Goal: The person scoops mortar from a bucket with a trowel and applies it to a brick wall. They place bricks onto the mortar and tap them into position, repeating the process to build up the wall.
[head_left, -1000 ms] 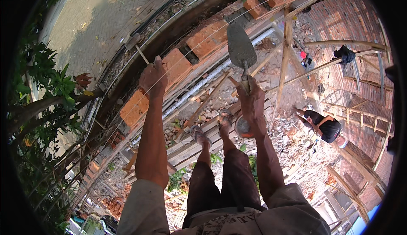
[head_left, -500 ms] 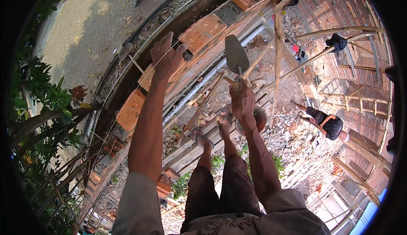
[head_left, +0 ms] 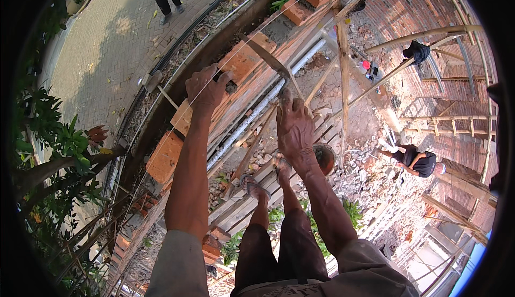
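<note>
Up on a scaffold of wooden planks (head_left: 252, 206), the person stands in sandals above a half-built brick wall (head_left: 214, 120). Their left hand (head_left: 206, 88) rests on the top course, fingers curled down over the edge of an orange brick (head_left: 244, 58) that lies just at its 1 o'clock. Their right hand (head_left: 294, 125) is closed tight around the handle of a trowel (head_left: 268, 58), whose blade points toward 11 o'clock and lies across that same brick. A taut string line (head_left: 161, 141) runs along the wall. Another loose brick (head_left: 165, 156) sits on the wall at 7 o'clock from the left hand. Behind the right wrist, at 5 o'clock, a round bucket (head_left: 324, 157) shows. Far below, another person (head_left: 416, 160) crouches among the rubble.
</note>
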